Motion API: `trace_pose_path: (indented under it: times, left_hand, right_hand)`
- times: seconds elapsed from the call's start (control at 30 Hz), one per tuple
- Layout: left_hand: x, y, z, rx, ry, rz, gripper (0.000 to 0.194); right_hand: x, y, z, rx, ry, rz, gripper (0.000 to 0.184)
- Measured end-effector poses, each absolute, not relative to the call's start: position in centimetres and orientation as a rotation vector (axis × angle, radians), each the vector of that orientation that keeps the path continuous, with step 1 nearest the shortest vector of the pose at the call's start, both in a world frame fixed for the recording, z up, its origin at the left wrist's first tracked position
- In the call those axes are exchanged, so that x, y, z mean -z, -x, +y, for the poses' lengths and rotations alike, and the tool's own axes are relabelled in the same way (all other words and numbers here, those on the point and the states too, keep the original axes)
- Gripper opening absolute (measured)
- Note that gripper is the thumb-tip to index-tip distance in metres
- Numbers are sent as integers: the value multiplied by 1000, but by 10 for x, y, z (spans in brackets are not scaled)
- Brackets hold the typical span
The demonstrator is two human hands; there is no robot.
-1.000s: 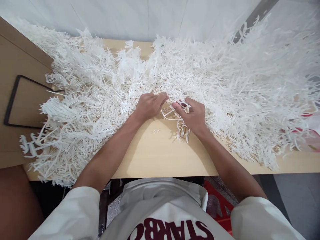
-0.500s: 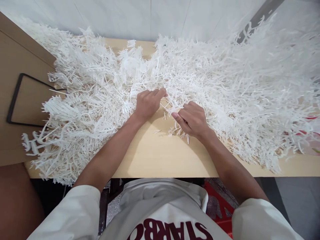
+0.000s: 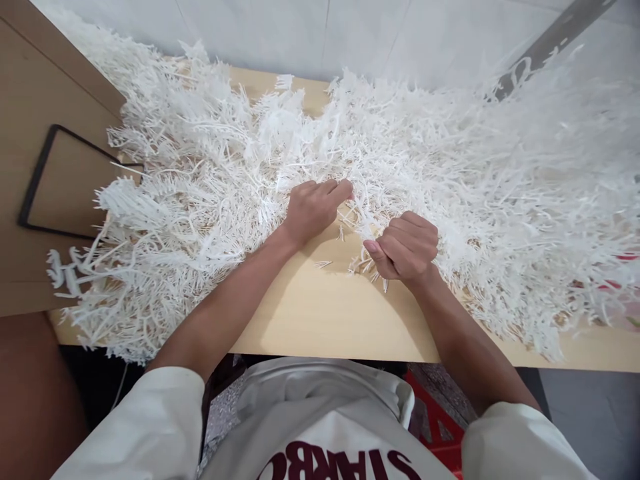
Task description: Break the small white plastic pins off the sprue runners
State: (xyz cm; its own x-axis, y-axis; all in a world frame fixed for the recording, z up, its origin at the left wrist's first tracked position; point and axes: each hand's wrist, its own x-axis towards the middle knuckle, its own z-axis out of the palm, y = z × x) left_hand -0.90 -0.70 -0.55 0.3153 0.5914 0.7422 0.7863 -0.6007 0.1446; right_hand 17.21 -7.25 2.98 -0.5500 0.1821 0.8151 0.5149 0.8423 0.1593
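Note:
Heaps of thin white branched plastic strands (image 3: 210, 180) lie tangled across the wooden-looking table (image 3: 325, 320). At the near edge of the heap, my left hand (image 3: 319, 210) is closed, with thumb and forefinger pinching white strands. Just to its right and a little nearer to me, my right hand (image 3: 407, 247) is closed in a fist, thumb along the side. White strands stretch between the two hands, and some stick out below the right one. What lies inside the right fist is mostly hidden. A few loose bits (image 3: 323, 265) rest on the table below.
A brown cardboard-like box (image 3: 65, 173) with a black rectangular outline stands at the left. Behind the table is a pale wall (image 3: 280, 33). A red plastic thing (image 3: 443, 427) shows beneath the table. Another person's bare skin (image 3: 30, 393) shows at lower left.
The view has shifted, so most things sit farther right. My right hand has moved slightly right, away from the left, and turned its knuckles upward. Both hands stay closed.

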Motion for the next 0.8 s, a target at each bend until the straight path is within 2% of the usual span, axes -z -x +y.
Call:
trace_pose_path:
  times: [0.1,0.17,0.27,0.33,0.43,0.63,0.8]
  left_hand:
    - [7,12,-2,1354,2242,-1435,41]
    - [9,13,1,1410,2255,-1431,41]
    - [10,12,3,1416,2295,-1356,40]
    - [11,11,2,1412,2289,-1314,40]
    - [12,10,1,1359,2319,-1171,37]
    - [13,9,-2,1218,2414,-909,32]
    - [11,9,-3,1196,2320,-1014,31]
  right_hand:
    - [-31,-167,-84,430,305,-2130,46]
    - [-29,-168,-86,391,342,-2116,39]
    - [-27,-174,-80,273,802,-1879,21]
    - [-28,-178,-73,150,1128,-1760,28]
    - [-30,-178,-67,-14,1252,-1868,44]
    - [-25,-171,-66,-84,1297,-1998,32]
    - [-26,-176,-64,-23,1307,-2070,40]
